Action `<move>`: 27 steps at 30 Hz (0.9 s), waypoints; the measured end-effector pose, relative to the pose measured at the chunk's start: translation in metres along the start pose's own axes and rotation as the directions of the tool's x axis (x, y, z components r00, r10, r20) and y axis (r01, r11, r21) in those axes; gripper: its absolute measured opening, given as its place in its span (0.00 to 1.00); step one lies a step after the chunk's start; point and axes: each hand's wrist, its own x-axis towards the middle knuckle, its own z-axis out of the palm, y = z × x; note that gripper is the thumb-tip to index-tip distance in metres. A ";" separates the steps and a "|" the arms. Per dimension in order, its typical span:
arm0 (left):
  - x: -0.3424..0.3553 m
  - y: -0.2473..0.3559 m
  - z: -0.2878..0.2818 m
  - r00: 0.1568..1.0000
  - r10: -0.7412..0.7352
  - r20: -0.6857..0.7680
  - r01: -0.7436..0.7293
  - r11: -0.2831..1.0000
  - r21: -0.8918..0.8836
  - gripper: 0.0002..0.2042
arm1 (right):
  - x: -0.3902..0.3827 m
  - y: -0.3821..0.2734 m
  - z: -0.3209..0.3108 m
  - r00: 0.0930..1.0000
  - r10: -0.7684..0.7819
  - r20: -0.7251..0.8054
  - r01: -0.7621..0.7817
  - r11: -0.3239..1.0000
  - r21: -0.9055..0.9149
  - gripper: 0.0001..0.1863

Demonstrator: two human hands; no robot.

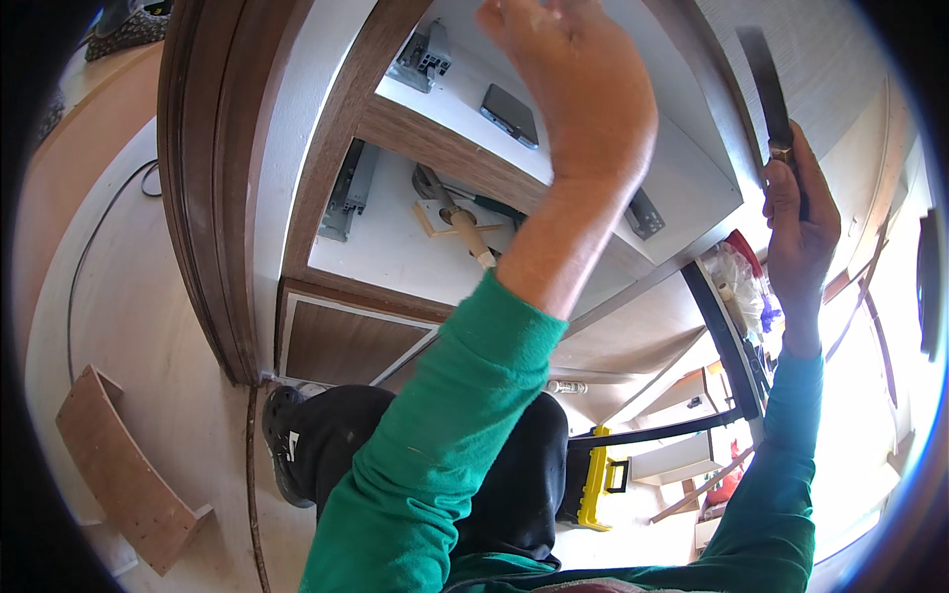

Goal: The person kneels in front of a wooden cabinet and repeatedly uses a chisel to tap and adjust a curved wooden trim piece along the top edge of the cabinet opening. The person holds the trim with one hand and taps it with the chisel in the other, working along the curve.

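Observation:
My left hand (593,99) is raised in front of the wooden cabinet (450,143), its wrist bent. The fingers look curled at the picture's top edge, which cuts them off, so anything between them is hidden. Over at the right, my right hand (803,217) grips a flat-bladed tool (766,89) by its handle. The dark blade points up, with a brass-coloured collar below it; whether it is a knife or a chisel is unclear. A hammer (465,225) with a wooden handle lies in the lower compartment, beside a small pale wooden piece (432,217) and a dark green handle (499,206).
Grey metal drawer slides (348,193) sit inside the cabinet, and a flat grey case (509,116) lies in the upper compartment. A curved wooden piece (129,465) rests on the floor at left. Behind my knee stands a yellow-and-black toolbox (596,479). A dark cable (84,267) crosses the floor.

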 end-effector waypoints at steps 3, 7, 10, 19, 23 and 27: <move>0.013 -0.003 -0.006 0.972 -0.072 0.223 0.056 0.995 0.079 0.26 | -0.003 -0.007 -0.004 0.999 0.041 0.013 -0.041 0.999 -0.020 0.25; 0.037 -0.017 0.000 0.953 -0.079 0.292 0.049 0.993 0.109 0.25 | -0.004 -0.012 -0.006 0.999 0.032 0.019 -0.033 0.999 0.018 0.25; 0.058 -0.023 -0.010 0.928 -0.061 0.366 0.005 0.989 0.151 0.20 | -0.003 -0.013 -0.006 1.000 0.019 0.020 -0.021 0.997 0.080 0.25; 0.047 -0.004 -0.049 0.762 -0.254 0.596 -0.145 0.829 0.540 0.15 | 0.027 -0.026 -0.010 0.961 -0.243 0.132 0.222 0.963 0.155 0.21; 0.026 -0.012 -0.034 0.672 -0.389 0.630 0.094 0.889 0.449 0.20 | 0.045 -0.031 -0.001 0.919 -0.364 0.152 0.345 0.928 0.138 0.20; 0.024 -0.017 -0.030 0.712 -0.332 0.619 0.248 0.943 0.220 0.22 | 0.056 -0.032 0.008 0.903 -0.391 0.176 0.378 0.920 0.103 0.19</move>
